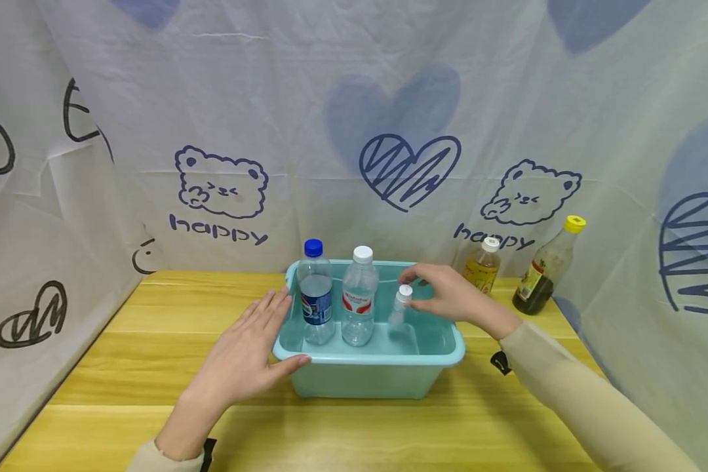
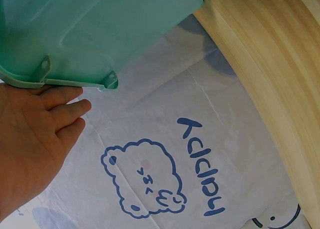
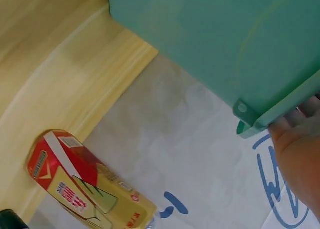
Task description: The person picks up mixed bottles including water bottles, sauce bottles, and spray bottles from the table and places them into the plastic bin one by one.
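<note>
A light teal plastic bin [image 1: 366, 360] stands on the wooden table. My left hand [image 1: 244, 351] rests against its left rim with straight fingers, thumb spread over the front corner. In the left wrist view those fingers lie along the bin's edge. Inside the bin, at the left, stand a blue-capped Pepsi bottle [image 1: 316, 295] and a clear bottle [image 1: 358, 298] with a white cap and red-white label. At the right, my right hand [image 1: 448, 293] holds a small clear bottle [image 1: 398, 307] near its white cap, slightly tilted, thumb beside the neck. Its lower part is blurred.
Behind the bin's right side stands a white-capped bottle with a yellow label [image 1: 482, 269]; the right wrist view shows its red and yellow label [image 3: 95, 189]. Farther right is a yellow-capped bottle [image 1: 545, 272] of dark liquid. A printed cloth [image 1: 307, 131] hangs behind the table.
</note>
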{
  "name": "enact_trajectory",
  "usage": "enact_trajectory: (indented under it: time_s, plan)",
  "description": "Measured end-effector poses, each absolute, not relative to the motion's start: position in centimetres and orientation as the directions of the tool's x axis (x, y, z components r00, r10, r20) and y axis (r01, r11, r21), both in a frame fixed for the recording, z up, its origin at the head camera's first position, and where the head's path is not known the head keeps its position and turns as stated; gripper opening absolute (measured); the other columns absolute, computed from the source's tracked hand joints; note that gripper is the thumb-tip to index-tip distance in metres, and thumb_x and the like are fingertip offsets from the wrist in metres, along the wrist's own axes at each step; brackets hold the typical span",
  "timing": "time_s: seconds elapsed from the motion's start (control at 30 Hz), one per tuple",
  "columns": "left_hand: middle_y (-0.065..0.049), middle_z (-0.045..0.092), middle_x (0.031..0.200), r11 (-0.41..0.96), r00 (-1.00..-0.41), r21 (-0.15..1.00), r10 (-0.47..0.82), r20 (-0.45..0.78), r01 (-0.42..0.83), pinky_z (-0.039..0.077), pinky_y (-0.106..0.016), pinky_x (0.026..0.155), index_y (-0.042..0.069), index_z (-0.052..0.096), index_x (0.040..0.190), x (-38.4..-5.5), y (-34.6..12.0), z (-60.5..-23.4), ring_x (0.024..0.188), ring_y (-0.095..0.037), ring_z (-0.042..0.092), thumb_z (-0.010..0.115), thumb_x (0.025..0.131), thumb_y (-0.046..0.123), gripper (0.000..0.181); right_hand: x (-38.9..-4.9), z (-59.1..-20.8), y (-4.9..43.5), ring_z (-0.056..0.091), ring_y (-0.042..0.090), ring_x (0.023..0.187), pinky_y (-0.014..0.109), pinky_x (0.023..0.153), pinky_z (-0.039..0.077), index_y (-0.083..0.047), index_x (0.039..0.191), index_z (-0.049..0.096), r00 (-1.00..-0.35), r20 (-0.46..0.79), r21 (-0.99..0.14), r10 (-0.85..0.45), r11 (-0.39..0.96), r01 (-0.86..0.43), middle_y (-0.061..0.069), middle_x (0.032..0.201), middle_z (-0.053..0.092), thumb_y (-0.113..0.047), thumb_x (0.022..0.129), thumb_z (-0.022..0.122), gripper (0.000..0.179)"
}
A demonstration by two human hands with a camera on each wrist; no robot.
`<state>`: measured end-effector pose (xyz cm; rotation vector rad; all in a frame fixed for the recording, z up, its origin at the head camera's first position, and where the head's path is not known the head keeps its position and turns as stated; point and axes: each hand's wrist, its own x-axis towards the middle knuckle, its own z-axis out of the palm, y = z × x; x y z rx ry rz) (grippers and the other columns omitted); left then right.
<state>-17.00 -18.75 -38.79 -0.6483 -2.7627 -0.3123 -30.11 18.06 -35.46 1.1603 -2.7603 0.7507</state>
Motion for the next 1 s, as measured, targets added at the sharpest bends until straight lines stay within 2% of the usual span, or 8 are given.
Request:
enact_trajectory:
  time_s: [0.17, 0.3, 0.5, 1.0]
  plan:
    - [-0.017, 0.025, 0.170, 0.876, -0.859, 0.145, 0.397, 0.322, 0.460, 0.026, -0.051, 0.127, -0.001, 0.030, 0.162, -17.0, -18.8, -38.8, 0.156, -0.038, 0.026, 0.055, 0.095, 0.072, 0.101, -30.7, -34.9, 17.4, 0.069, 0.028, 0.111, 0.047, 0.099, 0.058, -0.009, 0.119, 0.072, -0.697, 0.142, -0.329, -0.703, 0.631, -0.703, 0.002, 0.116, 0.074, -0.011, 0.084, 0.087, 0.038]
    - [-0.017, 0.026, 0.170, 0.877, -0.859, 0.144, 0.396, 0.324, 0.458, 0.026, -0.050, 0.127, -0.001, 0.030, 0.162, -17.0, -18.8, -38.8, 0.156, -0.037, 0.026, 0.055, 0.095, 0.072, 0.102, -31.0, -34.7, 17.0, 0.068, 0.024, 0.109, 0.044, 0.099, 0.058, -0.012, 0.116, 0.074, -0.677, 0.083, -0.280, -0.732, 0.635, -0.720, -0.001, 0.114, 0.073, -0.010, 0.082, 0.088, 0.037]
    - [-0.018, 0.027, 0.169, 0.877, -0.859, 0.139, 0.399, 0.321, 0.459, 0.027, -0.051, 0.127, -0.001, 0.031, 0.162, -17.0, -18.8, -38.8, 0.156, -0.037, 0.027, 0.053, 0.096, 0.073, 0.101, -31.4, -34.8, 16.8, 0.068, 0.021, 0.110, 0.042, 0.098, 0.059, -0.014, 0.117, 0.077, -0.681, 0.010, -0.264, -0.732, 0.655, -0.708, -0.002, 0.116, 0.073, -0.009, 0.081, 0.089, 0.039]
    - [-0.016, 0.025, 0.170, 0.878, -0.863, 0.144, 0.398, 0.311, 0.457, 0.026, -0.050, 0.127, 0.000, 0.029, 0.162, -17.0, -18.8, -38.7, 0.156, -0.036, 0.025, 0.053, 0.096, 0.072, 0.101, -31.7, -35.0, 16.5, 0.068, 0.024, 0.117, 0.045, 0.102, 0.057, -0.012, 0.121, 0.078, -0.677, -0.045, -0.229, -0.734, 0.667, -0.709, 0.001, 0.122, 0.075, -0.010, 0.084, 0.087, 0.039]
